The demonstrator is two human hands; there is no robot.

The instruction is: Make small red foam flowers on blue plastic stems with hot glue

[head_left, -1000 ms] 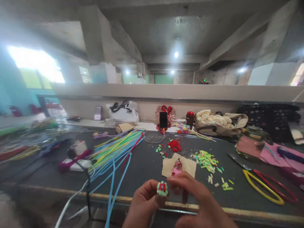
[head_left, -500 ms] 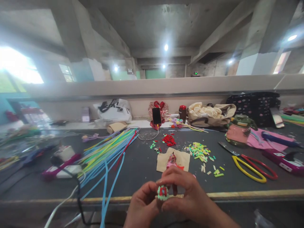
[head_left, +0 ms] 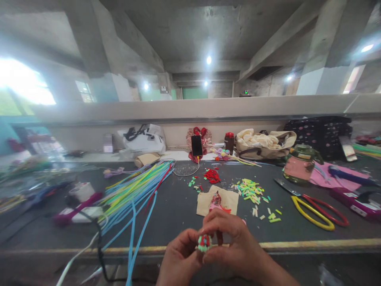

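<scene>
Left hand (head_left: 180, 254) is pinching a small rounded piece of pale-green and red bits (head_left: 204, 243) between thumb and curled fingers; its material is not resolvable. Right hand (head_left: 236, 242) is gripping the piece's other side, thumb below, fingers above; exact fingertip contact is hidden. The piece is sitting in the air on the near side of the beige paper sheet (head_left: 233, 198).

Beyond the sheet, short red pieces (head_left: 211, 175) are lying heaped; to its right, short yellow-green pieces (head_left: 251, 188) are lying scattered.

Judgement: two-handed fine handling is under way. Left pinch should be acting as the fixed clamp, right fingertips as the light adjuster. Pressure should be staying gentle, since the bits may be shifting under squeezing. Fingers should be leaving the red centre visible for checking alignment.
</scene>
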